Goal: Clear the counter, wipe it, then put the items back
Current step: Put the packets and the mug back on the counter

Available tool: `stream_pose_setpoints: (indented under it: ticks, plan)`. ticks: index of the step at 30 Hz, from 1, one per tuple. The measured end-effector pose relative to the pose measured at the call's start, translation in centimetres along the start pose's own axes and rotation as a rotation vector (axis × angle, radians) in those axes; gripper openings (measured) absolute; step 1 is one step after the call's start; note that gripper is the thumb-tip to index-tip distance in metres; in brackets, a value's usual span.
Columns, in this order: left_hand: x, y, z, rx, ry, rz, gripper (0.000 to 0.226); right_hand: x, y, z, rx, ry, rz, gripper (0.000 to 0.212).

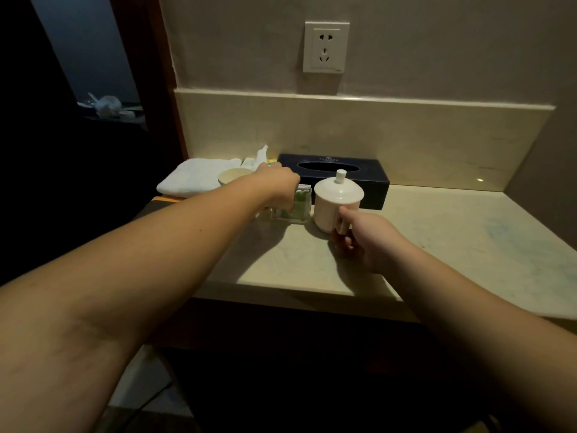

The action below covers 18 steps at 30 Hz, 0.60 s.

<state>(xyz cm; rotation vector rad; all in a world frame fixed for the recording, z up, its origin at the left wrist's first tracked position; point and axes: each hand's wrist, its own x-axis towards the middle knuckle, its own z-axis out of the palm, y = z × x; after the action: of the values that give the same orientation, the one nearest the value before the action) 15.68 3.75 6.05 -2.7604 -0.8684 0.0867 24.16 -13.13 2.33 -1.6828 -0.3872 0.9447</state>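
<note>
White mug (331, 204) in right hand (365, 242)

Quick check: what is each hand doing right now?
Left hand: grips the clear box from above.
Right hand: holds the lidded white cup by its handle.

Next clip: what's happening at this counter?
A person is reaching over the counter with both hands. The right hand grips the handle of a lidded white mug. The left hand holds a small clear box with green contents beside it. Behind them sit a dark tissue box, a folded towel and a small bowl. All of these items are on the counter.
</note>
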Motion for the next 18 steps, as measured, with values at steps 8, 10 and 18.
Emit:
stream_pose_setpoints:
  ticks: [8, 10, 18]
  plan:
    - [0.3, -0.4, 0.7, -0.013, 0.038, 0.003, 0.03, 0.2, -0.1, 1.3, -0.04, 0.039, -0.042, 0.045]
    - [0.4, -0.6, 0.7, -0.021, 0.05, 0.002, 0.03, 0.5, -0.3, 1.5, -0.061, 0.048, -0.045, 0.045]
    - [0.7, -1.2, 0.9, 0.015, 0.055, -0.011, 0.031, 1.4, -0.9, 1.9, -0.137, 0.071, -0.08, 0.045]
